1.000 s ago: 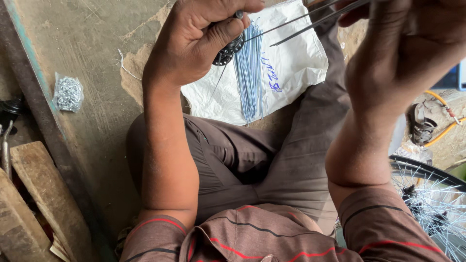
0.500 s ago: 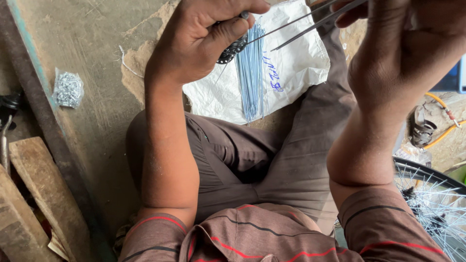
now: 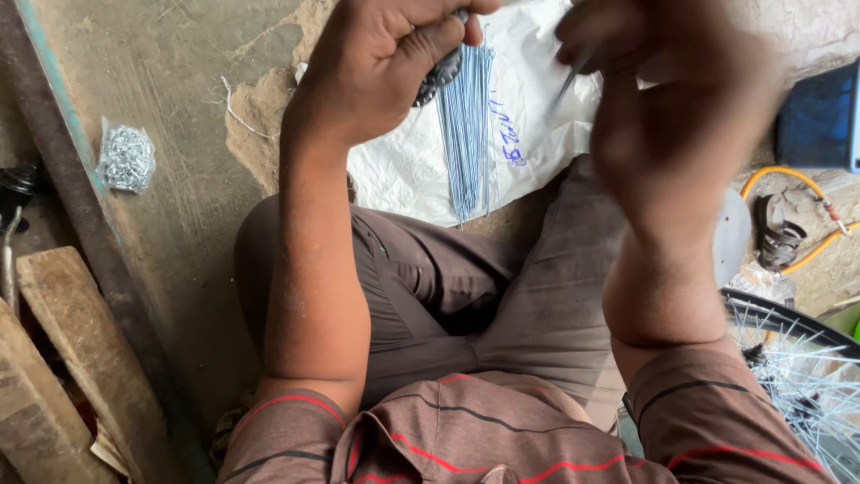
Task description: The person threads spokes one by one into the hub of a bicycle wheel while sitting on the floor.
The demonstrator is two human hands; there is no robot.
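My left hand (image 3: pixel 385 72) was curled shut around a small dark hub (image 3: pixel 439 73), thumb pressed over it, up near the top edge of the view. My right hand (image 3: pixel 663 99) hung beside it, blurred; its fingers seemed pinched on one thin spoke (image 3: pixel 566 85), though I could not tell the grip for sure.

Below both hands a white sheet (image 3: pixel 403 170) lay on the concrete floor (image 3: pixel 161 72), with one bundle of spokes (image 3: pixel 468 134) across it, too many and too fine to count. Blue scribbling showed on the sheet just right of the bundle. My left forearm crossed the sheet's left edge, and my right hand and wrist hid its right part.

My knees, in brown trousers (image 3: pixel 448 296), filled the middle, the right knee lying over the sheet's lower corner.

One small clear bag of nipples (image 3: pixel 125 159) sat well apart on the floor toward the left edge, near a dark metal bar (image 3: pixel 81 206) that ran along that side. Two wooden planks (image 3: pixel 72 358) lay in the lower left corner.

At the right edge stood one wheel (image 3: pixel 806 367) with a black rim and laced spokes, partly behind my right sleeve. Above it lay a yellow hose (image 3: pixel 806 179) and, in the upper right corner, one blue box (image 3: pixel 820 121).
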